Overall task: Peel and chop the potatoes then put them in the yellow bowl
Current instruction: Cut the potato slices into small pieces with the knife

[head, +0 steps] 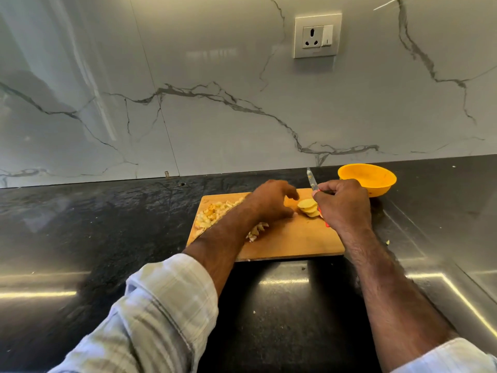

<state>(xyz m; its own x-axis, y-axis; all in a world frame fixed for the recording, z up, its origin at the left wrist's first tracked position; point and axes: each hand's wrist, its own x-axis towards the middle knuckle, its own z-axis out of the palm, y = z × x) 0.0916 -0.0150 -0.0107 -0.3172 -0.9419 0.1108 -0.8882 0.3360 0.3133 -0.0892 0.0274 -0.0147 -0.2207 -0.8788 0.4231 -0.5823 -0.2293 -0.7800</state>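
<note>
My right hand [343, 203] hides most of the knife [312, 180]; only the blade and a sliver of red handle show, my fingers curled tight around it. My left forearm covers part of the peel pile [212, 212]. The sliced potato [308, 207] lies on the chopping board [295, 238] between both hands, just beside my left hand [271, 201], whose fingers are loosely bent, gripping nothing. The yellow bowl [367, 179] sits on the worktop [94, 224] behind.

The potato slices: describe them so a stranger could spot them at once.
Start at the wooden board on the dark counter. Near its far right part, between the left hand and the right hand, which grips the knife, lie the potato slices. They are pale, smooth rounds fanned in an overlapping stack, unlike the ragged peels heaped at the board's left end.
</note>
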